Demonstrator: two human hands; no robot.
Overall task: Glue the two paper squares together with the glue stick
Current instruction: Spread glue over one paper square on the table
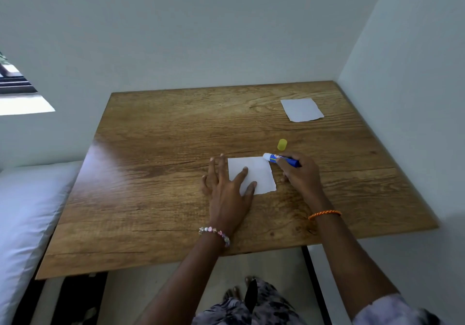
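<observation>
Gluing step: left hand (227, 186), fingers spread, pins near paper square (254, 173); right hand (299, 173) grips uncapped glue stick (280, 160) at its corner. Next, probably: fetch far square (302, 109).

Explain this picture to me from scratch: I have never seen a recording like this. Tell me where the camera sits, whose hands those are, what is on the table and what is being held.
No machine here: one camera worn on a person's head looks down at their own bare hands over a wooden table. The left hand lies flat, pinning the near paper square. The right hand holds an uncapped glue stick, its tip at that square's far right corner. The yellow cap lies just beyond. A second paper square waits at the far right.
</observation>
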